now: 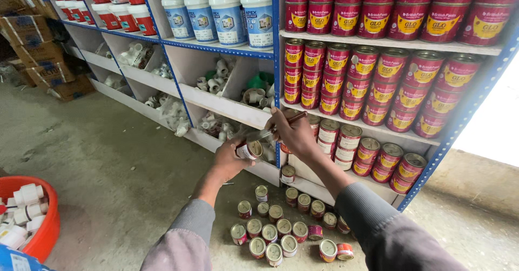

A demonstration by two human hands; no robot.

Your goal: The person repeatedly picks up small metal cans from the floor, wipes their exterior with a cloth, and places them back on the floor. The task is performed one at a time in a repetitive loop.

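Now left hand (230,160) grips small tin (248,150), right hand (294,133) brushing.

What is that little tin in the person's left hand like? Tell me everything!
The little tin is a small round can with a red label and a shiny silver-coloured metal lid. The left hand grips it around its side, holding it tilted in the air in front of the shelves, above the cluster of similar tins on the floor. The right hand holds a thin brown-handled tool whose tip reaches toward the lid.
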